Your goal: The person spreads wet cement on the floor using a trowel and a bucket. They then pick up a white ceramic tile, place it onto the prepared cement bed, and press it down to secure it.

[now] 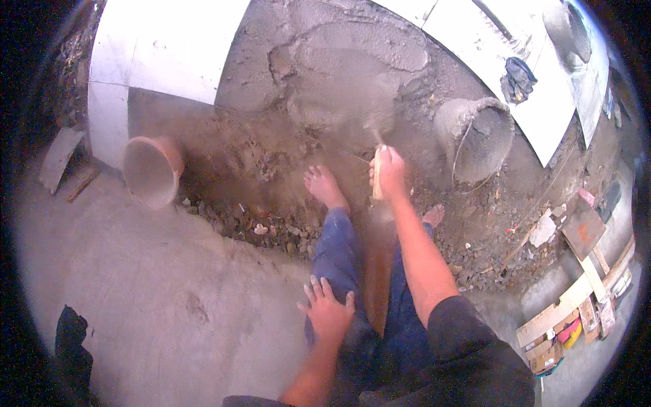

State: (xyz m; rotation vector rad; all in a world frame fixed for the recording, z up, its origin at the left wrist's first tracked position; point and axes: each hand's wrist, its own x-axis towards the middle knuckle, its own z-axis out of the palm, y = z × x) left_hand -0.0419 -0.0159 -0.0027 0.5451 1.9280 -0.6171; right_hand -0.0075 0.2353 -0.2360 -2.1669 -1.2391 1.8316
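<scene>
**Trowel in right hand, blade at the mortar**

My right hand [393, 175] has its fingers wrapped round the wooden handle of the trowel [377, 184], which is out ahead of my feet; blade blurred against the wet mortar [352, 51], exact contact can't tell. Left hand [329, 313] grips nothing: palm down on my left leg, fingers spread. Orange bucket [175, 152] to the left, mortar-caked bucket [456, 125] to the right. Dark glove [519, 80] on white tile [546, 125], upper right. Boxes [544, 357] lower right, any print too small to read.
</scene>
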